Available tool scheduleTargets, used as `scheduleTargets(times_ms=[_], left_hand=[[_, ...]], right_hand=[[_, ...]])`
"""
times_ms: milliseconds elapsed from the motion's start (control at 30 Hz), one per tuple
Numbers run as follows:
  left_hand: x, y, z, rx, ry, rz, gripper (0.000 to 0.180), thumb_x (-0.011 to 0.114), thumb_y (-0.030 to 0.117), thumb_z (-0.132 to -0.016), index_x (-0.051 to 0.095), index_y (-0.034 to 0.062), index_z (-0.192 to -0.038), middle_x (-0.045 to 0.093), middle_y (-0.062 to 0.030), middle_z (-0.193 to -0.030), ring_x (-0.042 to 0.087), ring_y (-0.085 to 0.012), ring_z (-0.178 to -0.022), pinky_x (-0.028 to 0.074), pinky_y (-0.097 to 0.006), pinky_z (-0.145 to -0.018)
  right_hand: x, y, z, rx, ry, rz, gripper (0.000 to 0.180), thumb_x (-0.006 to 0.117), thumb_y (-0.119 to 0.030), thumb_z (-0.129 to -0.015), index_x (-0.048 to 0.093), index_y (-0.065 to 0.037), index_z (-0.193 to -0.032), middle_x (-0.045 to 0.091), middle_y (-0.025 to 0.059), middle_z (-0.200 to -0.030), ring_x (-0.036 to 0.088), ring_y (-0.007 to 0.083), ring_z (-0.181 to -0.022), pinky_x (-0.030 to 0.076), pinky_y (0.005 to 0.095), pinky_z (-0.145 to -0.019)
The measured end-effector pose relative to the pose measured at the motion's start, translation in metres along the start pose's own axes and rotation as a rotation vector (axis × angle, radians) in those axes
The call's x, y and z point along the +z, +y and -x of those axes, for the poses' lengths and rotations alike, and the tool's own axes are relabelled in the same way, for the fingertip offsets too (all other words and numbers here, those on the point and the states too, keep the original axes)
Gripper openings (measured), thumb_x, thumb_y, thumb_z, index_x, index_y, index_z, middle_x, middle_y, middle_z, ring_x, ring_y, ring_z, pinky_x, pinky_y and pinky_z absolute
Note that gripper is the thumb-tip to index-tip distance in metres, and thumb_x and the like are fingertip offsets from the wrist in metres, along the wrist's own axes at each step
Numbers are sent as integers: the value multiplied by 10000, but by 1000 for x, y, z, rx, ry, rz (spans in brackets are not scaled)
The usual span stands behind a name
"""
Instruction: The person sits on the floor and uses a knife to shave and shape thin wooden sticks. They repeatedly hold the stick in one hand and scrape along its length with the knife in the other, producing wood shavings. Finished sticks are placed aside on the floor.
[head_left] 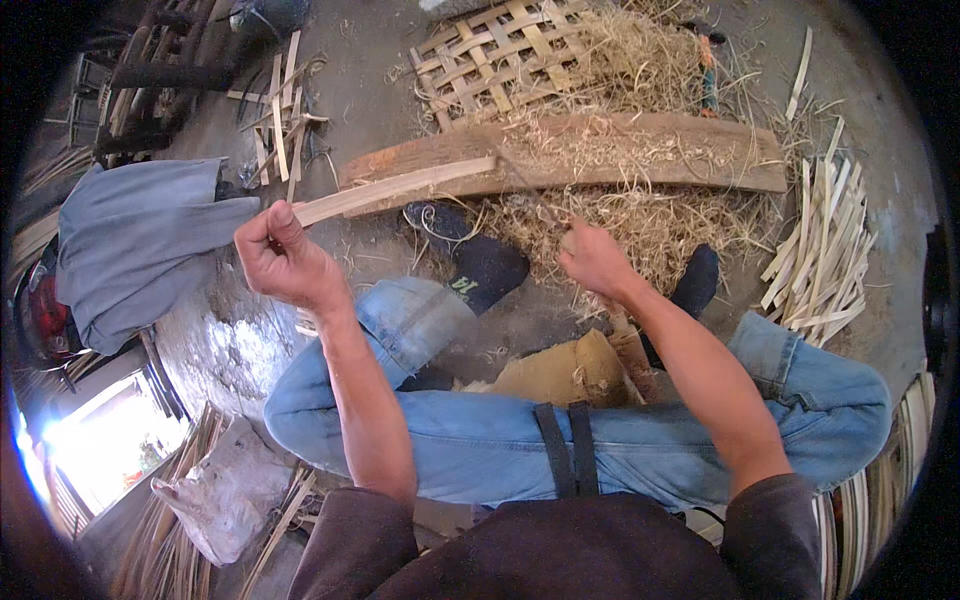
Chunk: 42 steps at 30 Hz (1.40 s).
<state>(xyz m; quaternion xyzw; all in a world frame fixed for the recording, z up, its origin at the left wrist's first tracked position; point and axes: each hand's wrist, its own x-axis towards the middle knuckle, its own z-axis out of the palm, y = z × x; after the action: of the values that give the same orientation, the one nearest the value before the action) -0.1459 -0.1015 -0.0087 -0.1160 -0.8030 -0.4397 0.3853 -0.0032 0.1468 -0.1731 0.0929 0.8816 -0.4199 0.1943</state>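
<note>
The bamboo strip (395, 189) is gripped at its near end by the closed left hand (283, 258) and is extended rightward, level, over the wooden plank (650, 150). The right hand (597, 258) is closed just beside the strip's far end; what is gripped cannot be told. Shavings (640, 215) are heaped against the plank's near edge. Bare floor (370, 70) lies open beyond the left hand.

The pale bamboo strip (395, 190) looks smooth and matt, the wooden plank (650, 150) rough and weathered, the shavings (640, 215) dry and fibrous, the woven mat (500, 55) of flat bamboo, the jeans (480, 440) soft denim.
</note>
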Motion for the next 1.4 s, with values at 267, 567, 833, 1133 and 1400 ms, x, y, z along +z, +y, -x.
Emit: scheduleTargets(times_ms=[267, 567, 833, 1133, 1400], left_hand=[[-11, -12, -9, -187, -33, 39, 224, 651, 204, -907, 557, 10, -845, 611, -71, -756, 557, -81, -619, 471, -200, -468], [-9, 25, -16, -266, -285, 4, 241, 594, 181, -938, 618, -27, -1057, 656, -113, -947, 612, -103, -726, 540, -207, -582], [-13, 19, -14, -355, -346, 458, 326, 576, 304, -948, 594, -2, -1059, 639, -115, -952, 606, -101, -730, 546, -244, -680], [-15, -2, -13, -218, -454, 581, 244, 554, 318, -956, 529, 76, -963, 536, -49, -943, 473, -76, -772, 442, -229, -721], [-21, -8, -11, -201, -486, 571, 244, 555, 326, -954, 514, 85, -949, 528, -42, -922, 435, -68, -757, 405, -213, -702]], right_hand=[[0, 13, 12, 141, -1, 36, 343, 593, -198, -801, 472, 70, -979, 627, 289, -817, 626, 450, -818, 503, 508, -753], [27, -61, 30, 133, 18, -170, 346, 607, -214, -793, 482, 58, -966, 626, 285, -787, 631, 450, -774, 520, 498, -709], [0, -96, 28, 36, 15, -192, 369, 596, -206, -814, 482, 88, -1005, 626, 297, -810, 636, 447, -779, 509, 494, -701], [-29, -160, 61, -295, -51, -406, 384, 634, -152, -782, 499, 69, -1067, 629, 273, -786, 639, 430, -736, 514, 443, -660], [-7, -105, 30, -141, -76, -235, 340, 605, -152, -778, 525, 69, -1025, 629, 288, -814, 626, 453, -798, 499, 498, -748]])
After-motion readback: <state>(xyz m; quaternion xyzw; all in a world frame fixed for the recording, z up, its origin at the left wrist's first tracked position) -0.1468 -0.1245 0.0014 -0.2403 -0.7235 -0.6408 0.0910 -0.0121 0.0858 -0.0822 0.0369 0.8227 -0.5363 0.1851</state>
